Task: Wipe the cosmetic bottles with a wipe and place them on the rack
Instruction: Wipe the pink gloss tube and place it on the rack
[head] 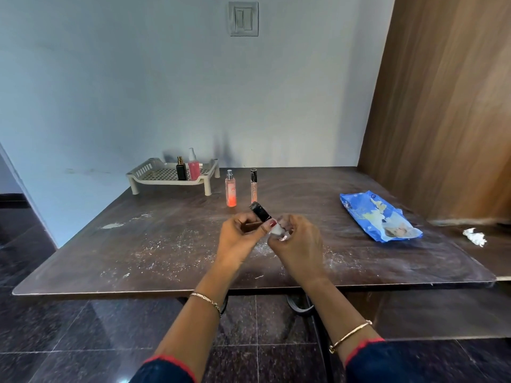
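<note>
My left hand [240, 239] grips a small bottle with a black cap [260, 211], tilted with the cap pointing up and left above the table. My right hand [297, 241] holds a white wipe [276, 231] against the bottle's lower end. A beige rack [154, 175] stands at the back left of the table with a black bottle [181, 169] and a pink pump bottle [193, 168] upright on it. An orange spray bottle [231, 189] and a slim tube with a black cap [253, 186] stand on the table to the right of the rack.
A blue wipes packet [378, 217] lies on the right of the dark wooden table [138, 244]. A crumpled white wipe [475, 236] sits at the far right. White dust specks the tabletop. A wooden panel [442, 106] rises on the right.
</note>
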Demonstrator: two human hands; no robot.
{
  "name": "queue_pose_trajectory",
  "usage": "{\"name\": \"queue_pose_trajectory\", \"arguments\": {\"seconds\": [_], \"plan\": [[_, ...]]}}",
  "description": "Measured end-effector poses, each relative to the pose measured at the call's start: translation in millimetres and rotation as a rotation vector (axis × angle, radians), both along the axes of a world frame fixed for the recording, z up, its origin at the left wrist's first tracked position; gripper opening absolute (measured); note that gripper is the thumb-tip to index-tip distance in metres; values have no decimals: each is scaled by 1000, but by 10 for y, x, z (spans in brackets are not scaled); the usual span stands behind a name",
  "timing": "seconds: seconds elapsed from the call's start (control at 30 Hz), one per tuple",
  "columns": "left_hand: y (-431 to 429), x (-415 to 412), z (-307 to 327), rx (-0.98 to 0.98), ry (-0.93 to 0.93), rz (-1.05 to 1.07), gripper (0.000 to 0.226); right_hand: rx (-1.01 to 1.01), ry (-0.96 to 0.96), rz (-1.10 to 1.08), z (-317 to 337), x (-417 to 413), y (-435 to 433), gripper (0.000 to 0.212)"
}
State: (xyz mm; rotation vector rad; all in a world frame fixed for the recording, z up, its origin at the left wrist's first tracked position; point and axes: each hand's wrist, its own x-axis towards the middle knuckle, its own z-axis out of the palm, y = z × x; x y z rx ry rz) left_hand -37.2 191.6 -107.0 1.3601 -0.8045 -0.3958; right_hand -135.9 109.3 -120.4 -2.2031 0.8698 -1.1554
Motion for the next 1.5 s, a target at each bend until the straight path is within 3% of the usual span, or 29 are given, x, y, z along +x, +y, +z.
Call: {"name": "queue_pose_trajectory", "arguments": {"seconds": [0.17, 0.37, 0.43, 0.5, 0.57, 0.7, 0.8, 0.9, 1.0, 1.13, 1.3, 1.4, 1.5], "plan": [[28, -26, 47, -100, 70, 114, 24, -157, -57, -5, -43, -39, 107, 26], [152, -70, 69, -150, 28, 140, 21, -152, -21, -6, -146, -169, 118, 11], [193, -57, 80, -124, -38, 179, 14, -106, -19, -10, -156, -229, 91, 11], [228, -40, 119, -61, -181, 229, 17, -41, -94, -28, -76, -272, 86, 11], [253, -63, 169, -6, -301, 227, 5, -4, -197, -55, 91, -278, 115, 11], [244, -120, 165, 104, -455, 171, 15, -191, -326, 132, 485, -214, 222, 29], [221, -104, 174, 116, -496, 173, 19, -408, -73, 271, 612, -177, 240, 35], [259, -79, 215, 90, -426, 114, 9, -492, 168, 372, 584, -189, 246, 42], [291, -86, 236, 107, -395, 63, 16, -554, 149, 357, 583, -205, 201, 37], [312, -145, 283, 114, -337, 24, 24, -837, 74, 221, 613, -158, 150, 18], [310, -101, 256, 143, -283, -45, 5, -1163, 143, 163, 486, -252, 61, 26], [323, -71, 219, 147, -189, -21, 12, -1194, 274, 148, 391, -326, -46, 28], [339, -29, 229, 144, -184, -38, 17, -1077, 294, 90, 298, -379, -176, 30]]}}
